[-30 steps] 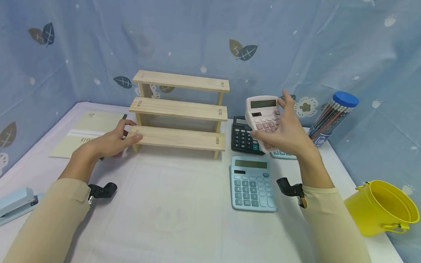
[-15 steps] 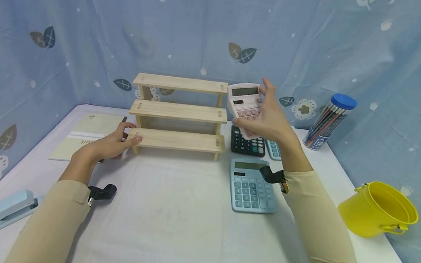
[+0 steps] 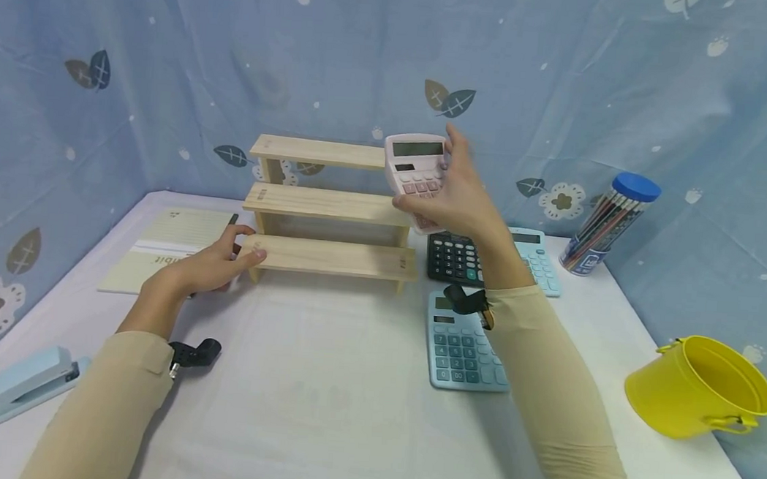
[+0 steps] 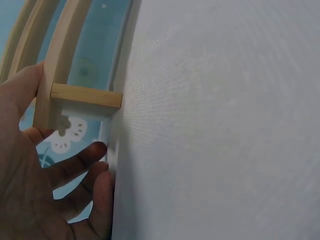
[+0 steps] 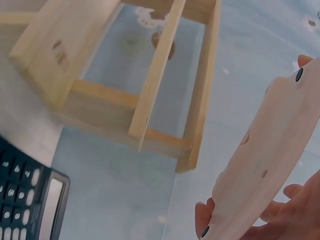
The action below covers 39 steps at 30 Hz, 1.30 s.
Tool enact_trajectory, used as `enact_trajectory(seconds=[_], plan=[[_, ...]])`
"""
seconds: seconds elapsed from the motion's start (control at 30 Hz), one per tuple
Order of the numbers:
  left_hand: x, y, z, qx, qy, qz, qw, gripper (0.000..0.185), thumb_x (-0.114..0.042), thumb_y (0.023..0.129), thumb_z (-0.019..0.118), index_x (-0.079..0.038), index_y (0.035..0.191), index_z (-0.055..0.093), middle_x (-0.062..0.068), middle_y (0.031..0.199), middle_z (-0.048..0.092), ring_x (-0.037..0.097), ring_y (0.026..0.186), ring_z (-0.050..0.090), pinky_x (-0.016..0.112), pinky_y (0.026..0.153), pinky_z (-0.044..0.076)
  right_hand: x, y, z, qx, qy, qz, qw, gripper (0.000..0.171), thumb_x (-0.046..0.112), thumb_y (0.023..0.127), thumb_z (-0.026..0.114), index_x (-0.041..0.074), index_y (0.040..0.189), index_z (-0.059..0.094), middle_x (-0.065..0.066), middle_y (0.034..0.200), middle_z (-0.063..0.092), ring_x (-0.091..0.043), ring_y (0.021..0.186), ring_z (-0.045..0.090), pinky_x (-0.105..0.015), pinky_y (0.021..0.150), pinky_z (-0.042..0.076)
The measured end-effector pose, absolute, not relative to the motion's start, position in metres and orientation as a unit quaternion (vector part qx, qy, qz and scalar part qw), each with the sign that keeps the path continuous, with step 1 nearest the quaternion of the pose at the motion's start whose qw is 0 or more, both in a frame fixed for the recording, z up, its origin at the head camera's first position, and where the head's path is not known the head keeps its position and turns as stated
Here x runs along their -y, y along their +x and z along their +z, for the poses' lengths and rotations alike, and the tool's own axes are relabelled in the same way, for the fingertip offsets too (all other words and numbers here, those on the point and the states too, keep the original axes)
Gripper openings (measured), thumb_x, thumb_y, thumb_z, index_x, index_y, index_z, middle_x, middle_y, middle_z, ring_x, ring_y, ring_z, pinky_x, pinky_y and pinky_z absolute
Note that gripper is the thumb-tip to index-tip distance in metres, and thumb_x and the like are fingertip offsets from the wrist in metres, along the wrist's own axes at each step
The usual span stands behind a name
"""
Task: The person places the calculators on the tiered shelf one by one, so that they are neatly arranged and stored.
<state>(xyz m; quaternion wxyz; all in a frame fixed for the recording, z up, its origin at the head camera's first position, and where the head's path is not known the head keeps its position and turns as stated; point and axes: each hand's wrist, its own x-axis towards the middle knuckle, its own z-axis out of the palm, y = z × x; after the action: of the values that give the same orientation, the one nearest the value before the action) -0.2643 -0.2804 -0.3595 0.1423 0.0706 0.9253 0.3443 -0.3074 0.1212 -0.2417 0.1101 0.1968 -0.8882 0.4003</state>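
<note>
My right hand (image 3: 466,201) grips a pale pink calculator (image 3: 415,170) by its edges, raised in the air at the right end of a three-tier wooden shelf rack (image 3: 323,256). The calculator's screen faces the head camera; in the right wrist view its pale back (image 5: 267,150) shows. At the rack's left end, my left hand (image 3: 205,267) pinches the lowest board, thumb on top and index finger below. The left wrist view shows the other fingers (image 4: 82,162) loosely bent beside the rack's leg (image 4: 87,95).
A black calculator (image 3: 450,260) and two light blue calculators, one near (image 3: 465,358) and one farther back (image 3: 535,262), lie right of the rack. Behind them stands a pencil tub (image 3: 605,227). A yellow bucket (image 3: 677,389) is at right, a notebook (image 3: 131,268) and blue stapler (image 3: 14,393) at left.
My right hand has carried the pink calculator left and upward, from above the black calculator to the rack's right end. My left hand keeps its hold on the lowest board.
</note>
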Motion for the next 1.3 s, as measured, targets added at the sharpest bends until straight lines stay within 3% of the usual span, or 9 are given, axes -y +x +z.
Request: enact_trajectory(seconds=[0.1,0.3,0.53,0.77,1.1,1.2,1.3], plan=[[0.281,-0.265,-0.359,-0.924,0.071,0.344,0.148,0.085,-0.063,0.104,0.044,-0.015,0.159,0.001,0.033,0.143,0.036,0.03,0.087,0.057,0.035,0.07,0.046,-0.109,-0.315,-0.236,0.893,0.199,0.39,0.104,0.135,0.04,0.069,0.092,0.023,0.165,-0.001,-0.013,0.162,0.032,-0.025,0.119,0.051,-0.042,0.107,0.043],[0.281,-0.267,-0.356,-0.922,0.073,0.343,0.163,0.086,-0.064,0.104,0.044,-0.015,0.158,-0.001,0.035,0.147,0.032,0.039,0.111,0.051,0.035,0.076,0.048,-0.083,-0.329,-0.223,0.908,0.192,0.36,0.094,0.132,0.045,0.068,0.087,0.022,0.165,0.001,-0.011,0.149,0.043,-0.023,0.115,0.05,-0.04,0.103,0.045],[0.284,-0.268,-0.355,-0.918,0.067,0.352,0.171,0.088,-0.066,0.102,0.045,-0.016,0.158,-0.002,0.034,0.149,0.029,0.04,0.113,0.05,0.037,0.078,0.049,-0.06,-0.342,-0.215,0.926,0.17,0.328,0.076,0.129,0.05,0.069,0.085,0.023,0.165,0.002,-0.009,0.15,0.041,-0.023,0.116,0.049,-0.04,0.103,0.045],[0.284,-0.27,-0.356,-0.912,0.058,0.36,0.185,0.089,-0.068,0.1,0.045,-0.018,0.157,-0.001,0.033,0.149,0.028,0.041,0.117,0.048,0.037,0.079,0.051,-0.05,-0.354,-0.214,0.945,0.14,0.29,0.063,0.119,0.056,0.074,0.08,0.026,0.165,0.009,-0.008,0.157,0.033,-0.03,0.128,0.043,-0.045,0.105,0.042],[0.282,-0.27,-0.355,-0.915,0.069,0.356,0.178,0.088,-0.063,0.103,0.047,-0.016,0.158,-0.003,0.035,0.147,0.029,0.032,0.095,0.054,0.036,0.071,0.049,-0.039,-0.366,-0.22,0.965,0.105,0.229,0.065,0.091,0.062,0.077,0.075,0.021,0.151,0.041,-0.006,0.149,0.04,-0.028,0.122,0.044,-0.043,0.104,0.039],[0.285,-0.271,-0.356,-0.915,0.073,0.353,0.18,0.088,-0.064,0.103,0.046,-0.017,0.159,-0.003,0.036,0.148,0.026,0.037,0.103,0.055,0.037,0.075,0.051,-0.037,-0.37,-0.223,0.967,0.109,0.22,0.074,0.086,0.066,0.079,0.072,0.019,0.147,0.046,-0.005,0.141,0.048,-0.025,0.118,0.046,-0.042,0.106,0.037],[0.286,-0.271,-0.355,-0.916,0.074,0.351,0.182,0.089,-0.066,0.102,0.045,-0.018,0.159,-0.002,0.036,0.15,0.023,0.043,0.114,0.053,0.039,0.08,0.053,-0.036,-0.372,-0.224,0.962,0.121,0.235,0.074,0.08,0.069,0.084,0.068,0.015,0.141,0.053,-0.004,0.128,0.057,-0.022,0.11,0.052,-0.036,0.098,0.042]])
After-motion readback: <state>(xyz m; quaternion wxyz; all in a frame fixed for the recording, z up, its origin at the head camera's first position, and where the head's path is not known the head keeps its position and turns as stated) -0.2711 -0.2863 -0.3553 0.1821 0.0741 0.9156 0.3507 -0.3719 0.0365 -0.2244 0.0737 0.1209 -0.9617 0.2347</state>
